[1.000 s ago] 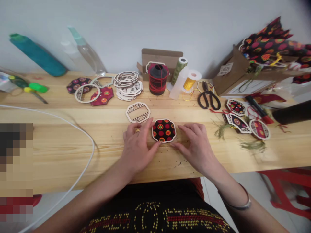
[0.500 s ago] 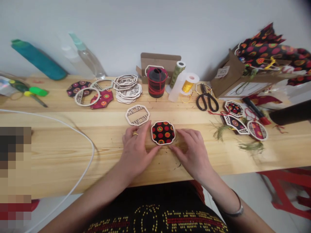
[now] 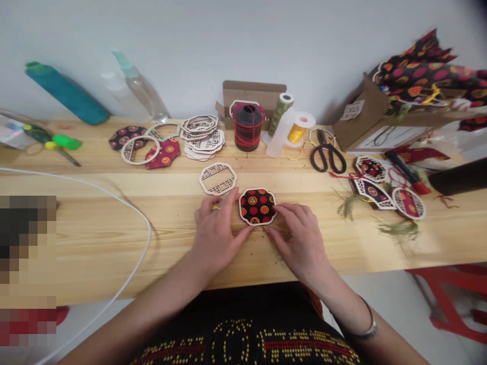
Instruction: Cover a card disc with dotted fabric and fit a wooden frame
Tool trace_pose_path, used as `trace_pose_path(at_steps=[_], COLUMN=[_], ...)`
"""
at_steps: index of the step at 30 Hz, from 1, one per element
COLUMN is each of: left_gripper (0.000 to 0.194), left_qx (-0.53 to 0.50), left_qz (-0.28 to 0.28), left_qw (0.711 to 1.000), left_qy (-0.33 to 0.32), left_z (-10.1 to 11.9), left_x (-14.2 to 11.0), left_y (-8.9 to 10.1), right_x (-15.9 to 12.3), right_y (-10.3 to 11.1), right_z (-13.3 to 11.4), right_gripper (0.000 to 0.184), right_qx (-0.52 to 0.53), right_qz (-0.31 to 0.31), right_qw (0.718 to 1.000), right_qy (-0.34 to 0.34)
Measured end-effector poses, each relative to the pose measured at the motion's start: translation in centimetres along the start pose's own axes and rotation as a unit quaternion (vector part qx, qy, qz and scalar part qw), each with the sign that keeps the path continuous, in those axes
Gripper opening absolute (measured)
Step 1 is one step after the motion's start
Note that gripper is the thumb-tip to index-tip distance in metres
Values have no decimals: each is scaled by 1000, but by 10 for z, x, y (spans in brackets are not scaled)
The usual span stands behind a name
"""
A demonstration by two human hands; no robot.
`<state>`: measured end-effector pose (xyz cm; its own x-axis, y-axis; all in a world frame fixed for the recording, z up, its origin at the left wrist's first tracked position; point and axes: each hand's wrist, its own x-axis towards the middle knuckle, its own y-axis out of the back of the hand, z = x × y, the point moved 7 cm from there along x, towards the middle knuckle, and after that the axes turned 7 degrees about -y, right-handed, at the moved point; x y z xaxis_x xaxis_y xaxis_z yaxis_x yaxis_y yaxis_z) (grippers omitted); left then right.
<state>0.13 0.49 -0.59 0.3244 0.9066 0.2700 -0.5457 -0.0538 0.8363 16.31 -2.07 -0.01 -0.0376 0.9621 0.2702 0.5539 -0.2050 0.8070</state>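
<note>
A wooden frame with rounded, notched corners, filled with black fabric patterned in red and orange circles, is the fabric-filled frame (image 3: 257, 207) between my hands, lying on the table. My left hand (image 3: 216, 223) rests at its left side, with the thumb against the lower edge. From the right, the fingertips of my right hand (image 3: 300, 230) touch the frame's edge, and that thumb reaches its lower right corner. Just beyond my left fingers lies an unfilled wooden lattice frame (image 3: 218, 179).
Behind are stacked lattice frames (image 3: 201, 136), a red-and-black thread spool (image 3: 248, 129), a yellow thread spool (image 3: 299, 132), a glue-like bottle (image 3: 279, 134) and black scissors (image 3: 327, 154). Finished ornaments (image 3: 375, 192) and a cardboard box (image 3: 365, 121) stand right. A white cable (image 3: 146, 228) crosses the left side.
The view has shifted slightly. My right fingertips have edged a little closer onto the frame's right rim. The left hand and the fabric-filled frame look nearly unchanged.
</note>
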Motion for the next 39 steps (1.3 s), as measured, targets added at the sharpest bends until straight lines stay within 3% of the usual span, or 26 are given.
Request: trace_pose_path(at_steps=[39], left_gripper=[74], left_qx=[4], left_qz=[3], left_qw=[1000], left_qy=[9], left_z=[1], left_x=[0], left_y=[1], right_x=[-2], right_y=[-3], right_z=[-5], right_gripper=[42], right_qx=[-47], right_qz=[18], right_qw=[999], right_qy=[-17])
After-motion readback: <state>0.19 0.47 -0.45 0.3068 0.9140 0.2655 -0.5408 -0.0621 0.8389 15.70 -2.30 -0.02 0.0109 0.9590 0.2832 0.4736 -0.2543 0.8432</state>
